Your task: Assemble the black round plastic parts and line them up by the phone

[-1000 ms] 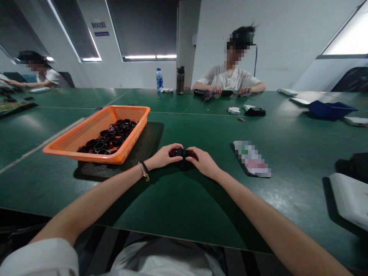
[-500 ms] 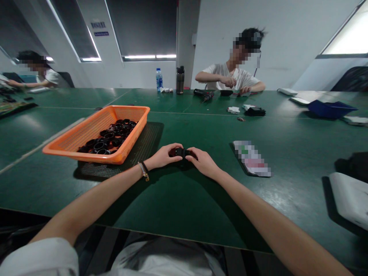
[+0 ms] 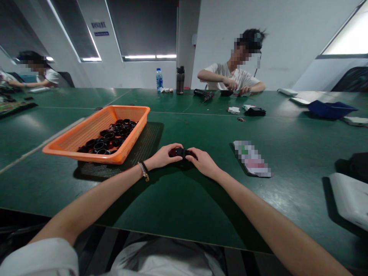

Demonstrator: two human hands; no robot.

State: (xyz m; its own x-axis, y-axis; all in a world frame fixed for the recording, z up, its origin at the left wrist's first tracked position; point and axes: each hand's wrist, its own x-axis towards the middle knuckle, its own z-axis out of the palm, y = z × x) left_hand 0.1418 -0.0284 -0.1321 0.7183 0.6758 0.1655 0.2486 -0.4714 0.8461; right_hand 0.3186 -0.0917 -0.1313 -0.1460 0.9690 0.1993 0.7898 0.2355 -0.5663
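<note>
A small black part (image 3: pixel 182 152) is held between my two hands just above the green table (image 3: pixel 172 207); its exact kind is hard to make out. My left hand (image 3: pixel 165 156) has thumb and fingers closed on its left end. From the other side, my right hand (image 3: pixel 203 161) grips the right end in the same way. The fingers hide much of it. Left of my hands stands an orange plastic basket (image 3: pixel 69 142) with several black ring-shaped parts (image 3: pixel 110 136) heaped in it.
A phone (image 3: pixel 251 159) lies right of my hands, and a white case (image 3: pixel 349 199) at the right edge. Across the table a person (image 3: pixel 232 76) works near a power drill (image 3: pixel 204 95). A water bottle (image 3: pixel 159 79), a dark bottle (image 3: pixel 180 80) and a blue tray (image 3: pixel 330 109) stand farther back.
My hands and the black part keep their place. Across the table, the person's raised arm has shifted slightly to the right.
</note>
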